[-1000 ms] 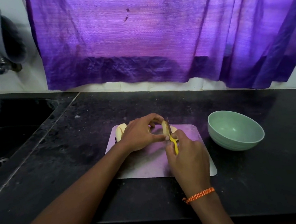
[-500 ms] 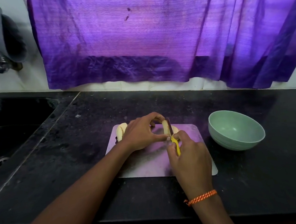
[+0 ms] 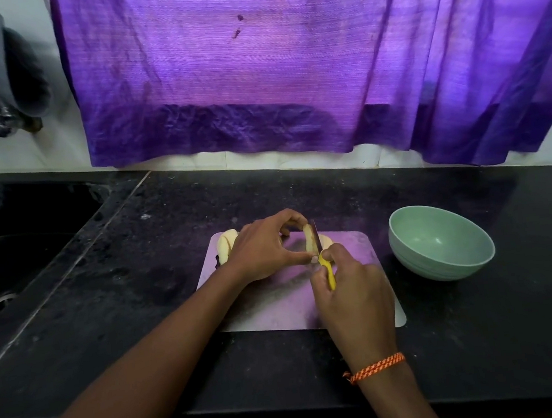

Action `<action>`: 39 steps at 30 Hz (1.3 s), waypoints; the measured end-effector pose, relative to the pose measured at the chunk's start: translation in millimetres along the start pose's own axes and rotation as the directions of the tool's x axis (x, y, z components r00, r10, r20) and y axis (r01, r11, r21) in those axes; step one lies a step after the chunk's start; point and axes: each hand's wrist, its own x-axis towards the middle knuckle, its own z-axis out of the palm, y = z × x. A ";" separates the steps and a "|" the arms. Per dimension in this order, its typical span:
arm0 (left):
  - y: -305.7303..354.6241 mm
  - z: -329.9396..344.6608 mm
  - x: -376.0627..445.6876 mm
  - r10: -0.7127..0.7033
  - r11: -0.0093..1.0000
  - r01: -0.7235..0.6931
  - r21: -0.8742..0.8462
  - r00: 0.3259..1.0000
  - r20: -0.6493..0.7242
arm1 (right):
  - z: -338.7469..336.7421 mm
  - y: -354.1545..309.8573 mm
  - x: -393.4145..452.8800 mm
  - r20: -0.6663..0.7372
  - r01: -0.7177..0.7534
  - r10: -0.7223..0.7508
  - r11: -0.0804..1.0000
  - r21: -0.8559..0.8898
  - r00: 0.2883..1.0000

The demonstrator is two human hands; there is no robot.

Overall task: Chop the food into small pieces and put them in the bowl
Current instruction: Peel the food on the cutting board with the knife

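— Where is the food right now?
— On the pale cutting board [image 3: 278, 310], which lies flat on the black table [image 3: 484, 323], nearer its front edge than the back wall. A pale yellow piece [image 3: 309, 241] stands at the board's far edge, and more cut pieces [image 3: 225, 246] sit at the board's far left corner, partly hidden by the wrist.

— What are the hands doing?
— The left hand [image 3: 265, 250] arches over the far edge of the board, thumb and fingertips pinching the yellow piece to steady it. The right hand [image 3: 352, 296] is clenched around the yellow handle of a small knife [image 3: 324, 265]; the dark blade points away from the person and is pressed against the right side of the held piece.

— And the bowl?
— The green bowl [image 3: 445, 272] stands upright on the table just beside the board's right edge, not touching it. Its inside looks bare from this angle.

— Anything else around?
— A sink [image 3: 17, 256] is sunk into the table's left end. A purple curtain [image 3: 287, 71] hangs along the back wall. An orange braided band [image 3: 376, 366] circles the right wrist.
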 end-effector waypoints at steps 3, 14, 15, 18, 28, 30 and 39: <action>0.8 -0.2 -0.2 -0.001 1.000 0.001 0.002 1.000 -0.004 | 1.4 -1.3 6.2 0.006 -0.001 0.001 1.000 -0.020 1.000; 0.0 -2.2 -0.7 0.021 1.000 -0.021 -0.012 1.000 0.002 | 0.7 -2.7 16.9 0.001 0.001 -0.001 1.000 0.000 1.000; 0.2 -2.9 -1.0 0.016 1.000 -0.016 -0.014 1.000 0.000 | 0.6 -3.6 18.6 0.001 0.006 -0.006 1.000 0.005 1.000; 1.3 -3.0 -1.7 0.006 1.000 -0.006 -0.024 1.000 0.008 | -0.5 -2.6 16.9 0.023 0.004 -0.004 1.000 -0.004 1.000; 0.5 -4.3 -2.7 0.004 0.999 -0.003 -0.035 1.000 0.011 | 6.7 -0.4 21.2 0.026 0.023 -0.023 0.999 -0.024 0.999; 0.4 -5.0 -2.5 0.003 1.000 -0.003 -0.026 1.000 0.013 | 7.0 2.6 17.8 0.032 0.018 -0.018 1.000 -0.017 0.999; -2.4 -2.5 -2.0 -0.003 1.000 0.003 0.005 1.000 -0.021 | 11.5 0.1 17.5 0.029 0.012 -0.009 0.997 -0.083 1.000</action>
